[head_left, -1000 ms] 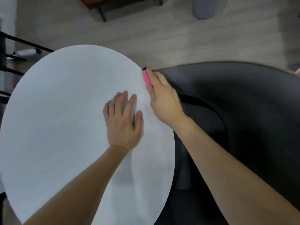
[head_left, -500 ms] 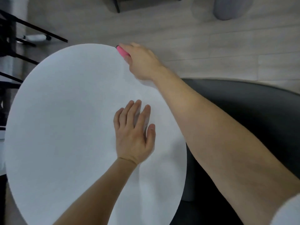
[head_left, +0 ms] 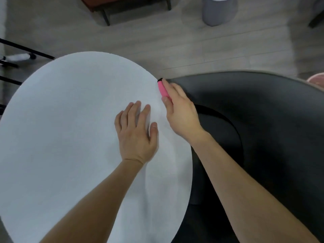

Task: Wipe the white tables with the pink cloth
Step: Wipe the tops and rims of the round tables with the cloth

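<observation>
Change: pink cloth back from the far rim of the white table to its right edge.
Cloth: against the rim, between right fingers and thumb.
Right hand: curled, pinching the cloth.
Left hand: flat on the tabletop, fingers straight, holding nothing.
Beside: dark chair.

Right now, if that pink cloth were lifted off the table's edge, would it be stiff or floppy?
Probably floppy: the pink cloth is bunched into a narrow fold under the right hand at the rim of the white table, so it likely bends easily. It looks small beside the hand, so it is likely light. It seems unlikely to roll or break.
</observation>
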